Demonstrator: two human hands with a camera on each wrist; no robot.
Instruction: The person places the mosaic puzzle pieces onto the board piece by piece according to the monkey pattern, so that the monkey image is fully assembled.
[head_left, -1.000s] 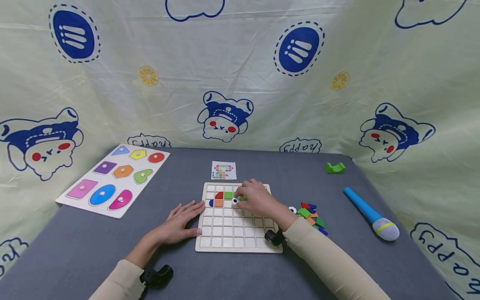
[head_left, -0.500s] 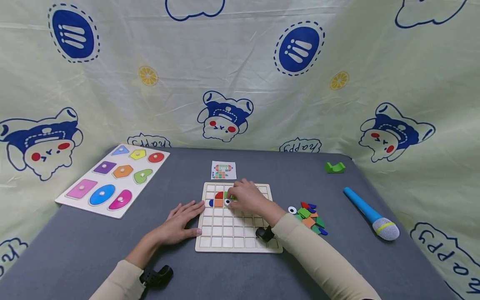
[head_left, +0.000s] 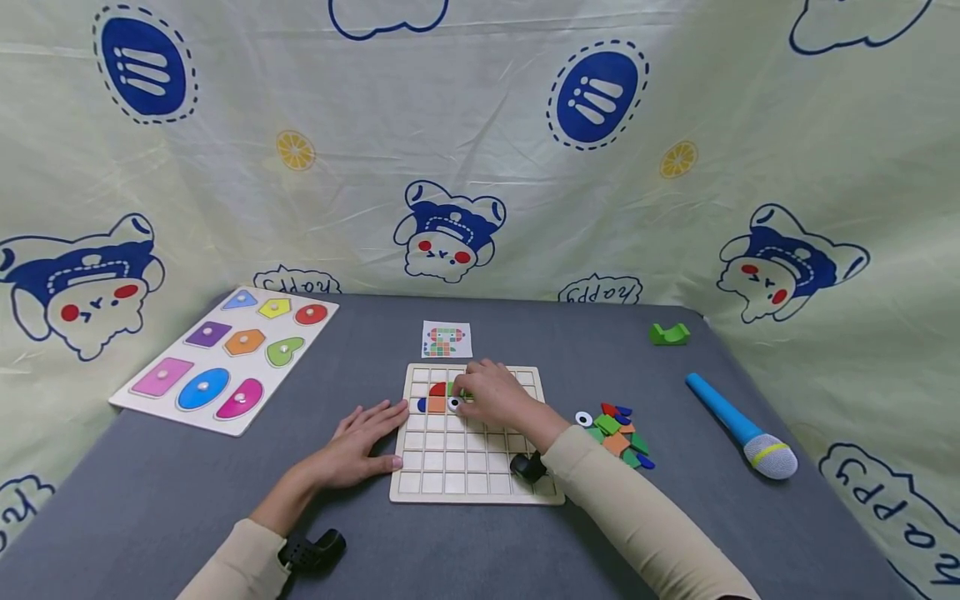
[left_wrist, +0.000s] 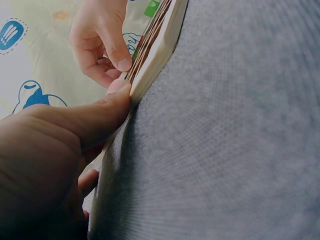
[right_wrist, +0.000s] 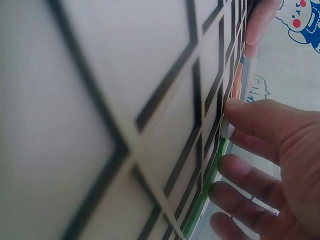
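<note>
White eye (head_left: 453, 404) sits pinched in the right hand (head_left: 498, 396); the left hand (head_left: 352, 454), thumb spread from fingers, touches the board (head_left: 477, 484) at left.

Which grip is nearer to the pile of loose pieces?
Right: right grip over the board, left of the pile; left grip farther away, at the board's left edge.

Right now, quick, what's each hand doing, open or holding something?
Left hand: open, touching the board's left edge.
Right hand: closed, pinching an eye tile at the board.
</note>
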